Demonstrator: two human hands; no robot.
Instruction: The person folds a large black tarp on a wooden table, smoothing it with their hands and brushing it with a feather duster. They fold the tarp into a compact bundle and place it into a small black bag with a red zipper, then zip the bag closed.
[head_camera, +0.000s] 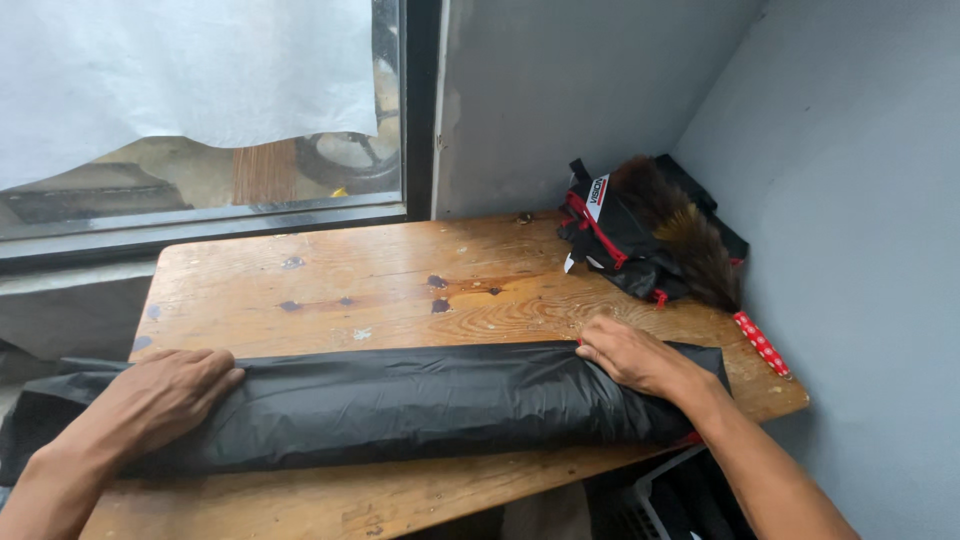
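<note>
While both forearms reach in from below, left hand (160, 400) lies palm-down, fingers together, flat on long black plastic-wrapped roll (400, 405); right hand (630, 355) presses roll's far end, fingers slightly spread. One roll, lying crosswise along near edge of worn wooden desk (400, 270). One black-and-red cloth bundle (620, 240), one brown feather duster (690, 245) in corner.

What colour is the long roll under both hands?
Black, with a slight sheen. The long roll lies across the wooden table; seen in the head view.
</note>
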